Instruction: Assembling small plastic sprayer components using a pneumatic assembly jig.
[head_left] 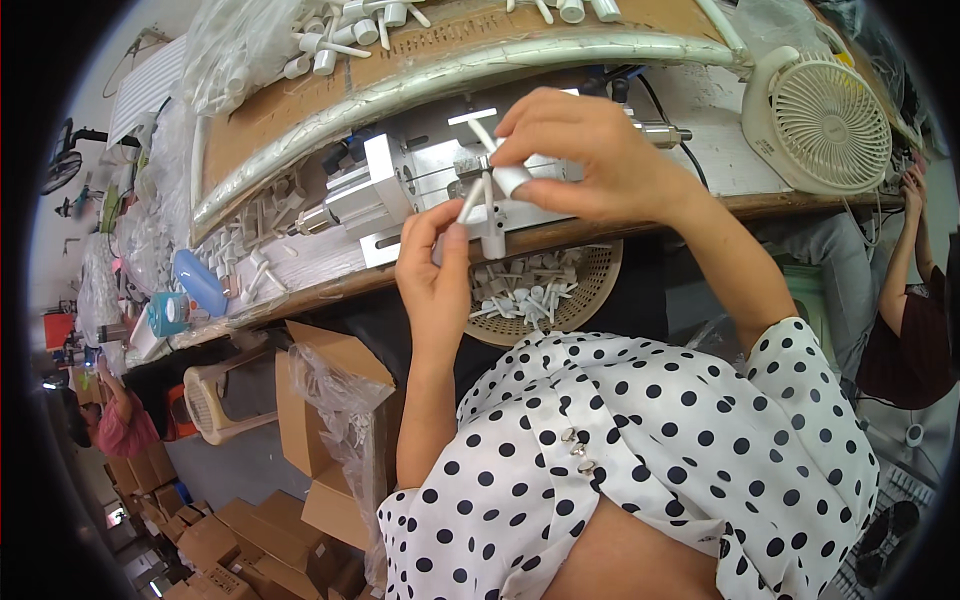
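Note:
My left hand (436, 262) is closed, its thumb and fingertips pinching a thin white plastic stem (470, 199) in front of a metal fixture. My right hand (585, 155) grips a white cap with a stem (512, 181), just to the right of the fixture's centre. Between the hands, another white stemmed cap (493, 243) points downward at the bench edge; what supports it I cannot make out. The silver clamping machine (385, 185) with its cylinder blocks lies behind both hands, and my right hand hides part of it.
Below the bench edge sits a tan basket (600, 290) of white parts. Loose white parts (262, 275) and a blue plastic piece (200, 282) lie at left. A white fan (825, 120) stands at right. An opened carton (335, 440) is at lower left. Other people sit at both sides.

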